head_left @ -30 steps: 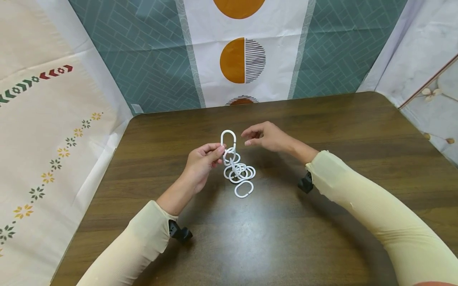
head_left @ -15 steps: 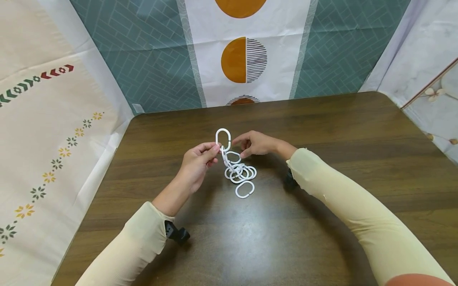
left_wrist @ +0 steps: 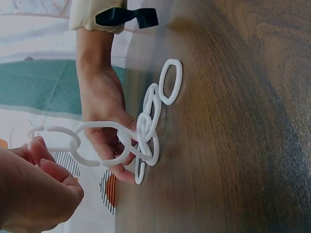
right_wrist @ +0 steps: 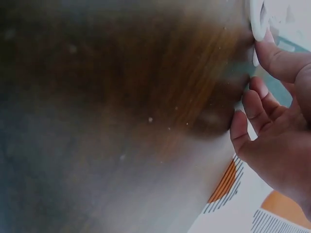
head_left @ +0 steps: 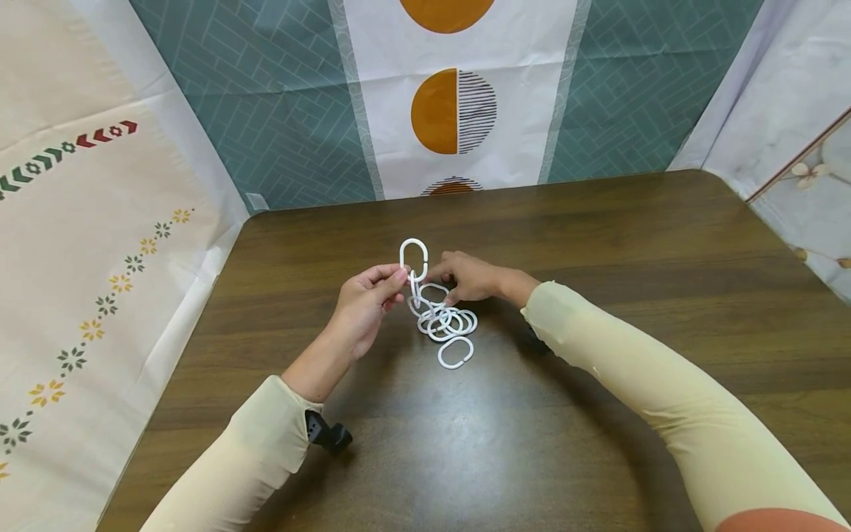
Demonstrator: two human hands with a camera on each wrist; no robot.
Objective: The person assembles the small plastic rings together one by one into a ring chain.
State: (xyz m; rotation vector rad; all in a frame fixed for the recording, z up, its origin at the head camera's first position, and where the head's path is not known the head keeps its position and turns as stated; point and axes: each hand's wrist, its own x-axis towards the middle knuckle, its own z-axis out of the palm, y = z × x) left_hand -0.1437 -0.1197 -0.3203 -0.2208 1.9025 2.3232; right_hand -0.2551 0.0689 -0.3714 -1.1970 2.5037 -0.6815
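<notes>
White plastic C-shaped links hang joined as a chain. My left hand point(head_left: 362, 307) pinches the top link point(head_left: 414, 241) between thumb and fingers, holding it raised. The chain runs down to a heap of links point(head_left: 444, 338) on the table. At the heap's far right side is my right hand point(head_left: 475, 277), its thumb and forefinger spread about one link point(head_left: 435, 285). In the right wrist view the right thumb touches a white link point(right_wrist: 257, 26); its other fingers are loosely bent. Whether it grips the link is hard to see. A separate link point(left_wrist: 180, 80) lies just nearer than the heap.
The brown wooden table point(head_left: 565, 414) spreads around the hands. Its far edge meets a patterned cloth point(head_left: 286, 133) hung behind. A cream cloth point(head_left: 100, 258) hangs at the left, and a pale marbled one point(head_left: 807, 177) at the right.
My right hand has come left and down to the links, its fingers now at one of them. The left hand has shifted slightly left, the top link still in its pinch.
</notes>
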